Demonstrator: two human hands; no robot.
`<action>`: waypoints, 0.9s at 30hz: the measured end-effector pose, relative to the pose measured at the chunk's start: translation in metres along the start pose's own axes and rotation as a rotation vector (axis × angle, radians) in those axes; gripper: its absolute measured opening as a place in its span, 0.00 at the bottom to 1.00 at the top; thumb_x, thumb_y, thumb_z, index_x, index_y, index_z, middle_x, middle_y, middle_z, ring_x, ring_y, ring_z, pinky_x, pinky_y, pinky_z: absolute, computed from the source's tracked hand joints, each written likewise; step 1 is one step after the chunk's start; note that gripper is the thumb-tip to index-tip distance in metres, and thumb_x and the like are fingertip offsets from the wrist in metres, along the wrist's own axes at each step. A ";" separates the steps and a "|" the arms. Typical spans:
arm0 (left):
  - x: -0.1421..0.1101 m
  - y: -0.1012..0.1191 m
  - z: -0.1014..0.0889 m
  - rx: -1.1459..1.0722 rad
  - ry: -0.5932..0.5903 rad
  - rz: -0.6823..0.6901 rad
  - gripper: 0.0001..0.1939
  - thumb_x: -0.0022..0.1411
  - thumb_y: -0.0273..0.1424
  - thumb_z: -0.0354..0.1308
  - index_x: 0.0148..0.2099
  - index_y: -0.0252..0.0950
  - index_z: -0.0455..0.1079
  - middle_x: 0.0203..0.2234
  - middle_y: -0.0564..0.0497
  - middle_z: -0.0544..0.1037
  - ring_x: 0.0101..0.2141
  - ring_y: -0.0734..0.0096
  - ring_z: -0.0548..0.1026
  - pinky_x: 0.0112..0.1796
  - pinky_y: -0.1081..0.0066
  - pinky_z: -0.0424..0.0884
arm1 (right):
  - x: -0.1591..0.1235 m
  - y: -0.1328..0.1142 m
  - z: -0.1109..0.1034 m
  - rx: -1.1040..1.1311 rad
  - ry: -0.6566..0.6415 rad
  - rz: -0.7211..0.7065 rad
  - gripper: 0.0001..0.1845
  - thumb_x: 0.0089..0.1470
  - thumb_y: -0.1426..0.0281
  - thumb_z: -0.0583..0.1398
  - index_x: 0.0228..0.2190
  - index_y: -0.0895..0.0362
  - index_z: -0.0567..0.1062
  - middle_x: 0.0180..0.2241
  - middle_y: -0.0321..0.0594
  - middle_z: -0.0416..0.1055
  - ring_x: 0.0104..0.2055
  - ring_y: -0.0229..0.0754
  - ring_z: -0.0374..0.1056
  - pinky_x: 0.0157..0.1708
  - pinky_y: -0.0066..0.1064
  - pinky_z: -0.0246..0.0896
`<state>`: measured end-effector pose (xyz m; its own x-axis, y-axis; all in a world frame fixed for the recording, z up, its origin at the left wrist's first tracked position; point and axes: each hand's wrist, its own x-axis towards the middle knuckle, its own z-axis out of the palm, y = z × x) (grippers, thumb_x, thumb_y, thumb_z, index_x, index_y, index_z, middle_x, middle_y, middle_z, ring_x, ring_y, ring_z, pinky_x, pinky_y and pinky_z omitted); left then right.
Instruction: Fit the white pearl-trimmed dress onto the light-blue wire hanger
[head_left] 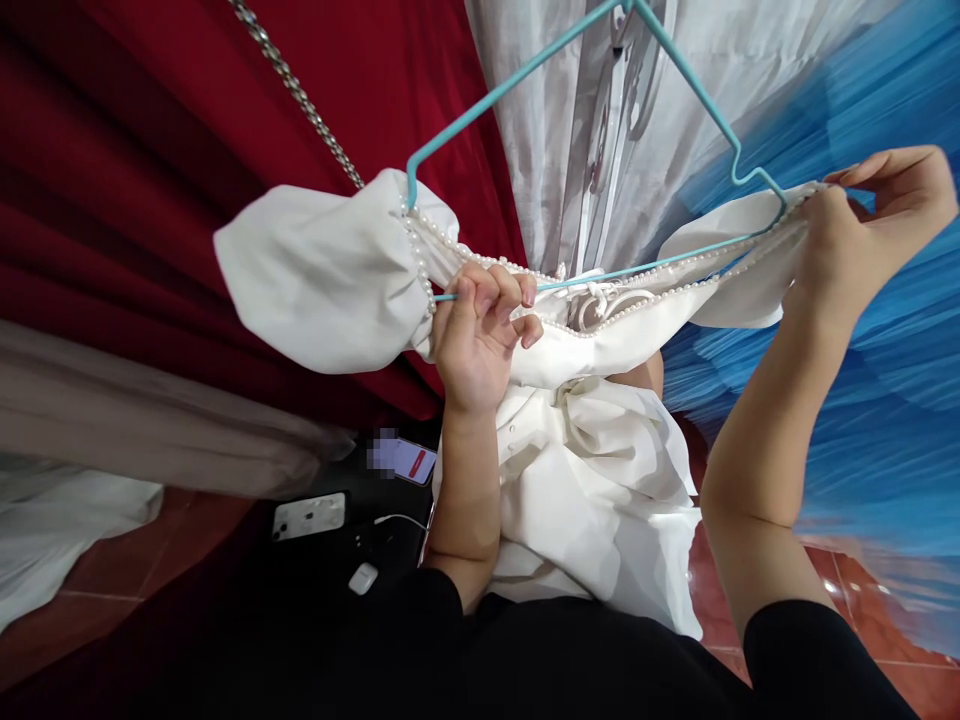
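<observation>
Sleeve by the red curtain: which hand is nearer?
Left. The left hand is beside the sleeve's inner edge; the right hand is across the dress, at the other sleeve.

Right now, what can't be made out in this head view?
All in the head view:
- Hanger hook: cut off by the top edge.
- Chain: upper end past the top edge, lower end behind the dress.
- Lit phone's text: too small, partly pixelated.
- Left hand's grip: its fingers hide the contact.
</observation>
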<state>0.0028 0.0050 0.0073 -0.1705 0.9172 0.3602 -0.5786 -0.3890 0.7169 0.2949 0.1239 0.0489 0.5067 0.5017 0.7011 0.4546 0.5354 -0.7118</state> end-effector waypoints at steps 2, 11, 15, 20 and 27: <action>0.000 0.000 0.000 -0.001 -0.009 0.010 0.21 0.67 0.44 0.59 0.29 0.39 0.56 0.26 0.52 0.54 0.34 0.66 0.68 0.22 0.77 0.63 | 0.001 0.007 0.002 0.025 -0.010 0.050 0.18 0.39 0.90 0.54 0.22 0.54 0.67 0.25 0.35 0.67 0.29 0.35 0.66 0.29 0.27 0.54; 0.001 -0.001 0.000 0.028 -0.011 0.013 0.21 0.66 0.45 0.59 0.29 0.39 0.55 0.25 0.52 0.54 0.34 0.66 0.68 0.20 0.78 0.62 | 0.001 0.002 0.003 0.054 -0.064 0.051 0.16 0.38 0.87 0.56 0.21 0.53 0.70 0.24 0.36 0.69 0.28 0.36 0.67 0.27 0.28 0.54; 0.001 -0.001 0.000 0.066 0.018 0.013 0.22 0.65 0.46 0.59 0.29 0.40 0.54 0.25 0.52 0.54 0.34 0.66 0.68 0.20 0.78 0.62 | 0.001 0.008 0.008 0.022 -0.066 0.035 0.18 0.39 0.88 0.54 0.21 0.52 0.67 0.24 0.34 0.67 0.28 0.35 0.66 0.28 0.27 0.55; 0.001 0.000 0.001 0.033 0.015 0.007 0.21 0.66 0.44 0.60 0.29 0.39 0.55 0.26 0.52 0.54 0.34 0.66 0.68 0.20 0.78 0.62 | -0.001 0.018 0.010 -0.004 -0.071 0.068 0.19 0.40 0.90 0.53 0.21 0.53 0.66 0.24 0.34 0.66 0.28 0.34 0.66 0.31 0.28 0.56; 0.002 0.000 -0.002 0.026 0.006 0.002 0.21 0.67 0.44 0.59 0.29 0.39 0.55 0.25 0.52 0.55 0.34 0.67 0.69 0.20 0.78 0.62 | -0.001 -0.020 0.014 0.016 -0.139 -0.117 0.16 0.38 0.88 0.53 0.25 0.56 0.67 0.27 0.33 0.65 0.30 0.32 0.65 0.27 0.25 0.50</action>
<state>0.0010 0.0068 0.0072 -0.1761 0.9168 0.3585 -0.5575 -0.3930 0.7312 0.2752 0.1219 0.0631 0.3444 0.5240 0.7789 0.4925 0.6055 -0.6251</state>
